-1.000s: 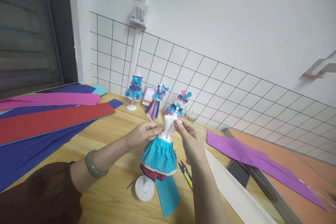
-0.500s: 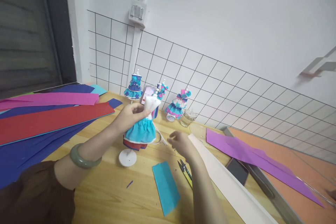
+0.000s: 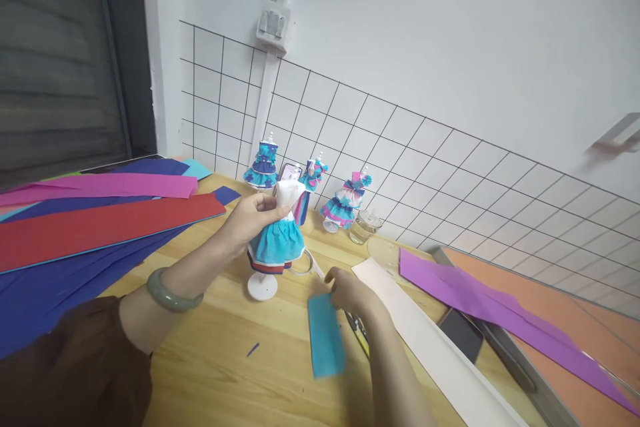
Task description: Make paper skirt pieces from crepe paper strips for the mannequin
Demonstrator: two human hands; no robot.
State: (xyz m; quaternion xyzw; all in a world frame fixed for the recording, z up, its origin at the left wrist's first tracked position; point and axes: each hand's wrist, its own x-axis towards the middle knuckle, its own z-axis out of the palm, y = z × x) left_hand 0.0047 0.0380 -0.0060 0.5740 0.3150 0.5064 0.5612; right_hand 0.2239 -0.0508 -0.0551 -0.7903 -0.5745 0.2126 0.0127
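Note:
My left hand [image 3: 260,217] is closed round the white bodice of a miniature dress form [image 3: 289,192]. The form wears a gathered turquoise skirt [image 3: 277,240] over a red and dark blue layer, and its round white base [image 3: 263,287] is at the table. To the right, my right hand [image 3: 350,290] has its fingers closed at the far right corner of a turquoise piece of paper [image 3: 326,340]. The fingertips are partly hidden. Under the right wrist lie yellow-handled snips [image 3: 359,333], half covered.
Several dressed miniature forms [image 3: 345,200] stand at the back beside a glass jar [image 3: 364,227]. Coloured sheets [image 3: 110,223] are piled at left. A long white strip [image 3: 440,353], a dark phone [image 3: 461,333] and purple paper [image 3: 480,307] lie at right. A wire grid [image 3: 350,127] backs the table.
My right hand has come down to the turquoise paper, which has turned and shifted away from me. The dress form has moved slightly away and right, still in my left hand.

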